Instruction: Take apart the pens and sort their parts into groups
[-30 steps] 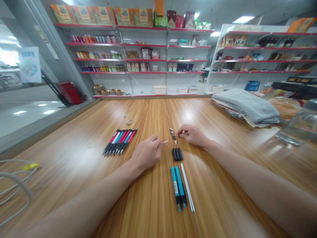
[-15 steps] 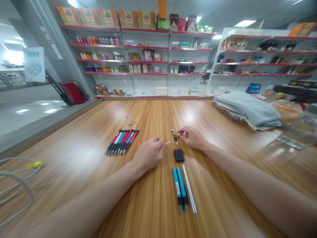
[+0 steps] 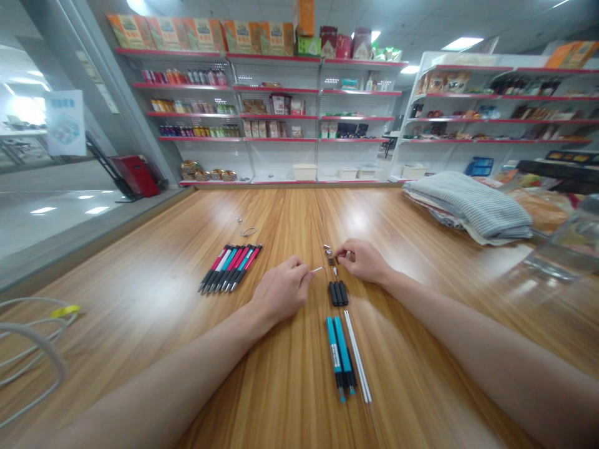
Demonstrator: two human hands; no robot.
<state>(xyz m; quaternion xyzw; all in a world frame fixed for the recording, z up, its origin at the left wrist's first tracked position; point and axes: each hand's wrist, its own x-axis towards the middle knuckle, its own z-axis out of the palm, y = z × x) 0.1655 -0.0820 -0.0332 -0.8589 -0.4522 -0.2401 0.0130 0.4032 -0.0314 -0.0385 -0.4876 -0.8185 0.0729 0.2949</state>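
Observation:
My left hand [image 3: 286, 288] is closed in a pinch around a thin white pen refill [image 3: 319, 269], whose tip points right. My right hand [image 3: 361, 258] has its fingers bent together beside a small cluster of metal pen parts [image 3: 328, 252]. A tiny dark piece shows at its fingertips; what it is I cannot make out. Between the hands and a little nearer lie black grips [image 3: 339, 292] side by side. Closer to me rest two blue pen barrels [image 3: 338, 349] and, right of them, two white refills [image 3: 358, 357].
A slanted row of assembled pens [image 3: 230, 268] lies left of my left hand, with a small wire ring [image 3: 248, 231] beyond it. White cable [image 3: 32, 340] loops at the left edge. Folded cloth [image 3: 470, 202] and a clear container [image 3: 559, 243] stand at the right. Stocked shelves [image 3: 276, 116] line the back.
My right fingertips have drawn slightly closer together at the small dark piece. My left hand and the refill stay almost in place.

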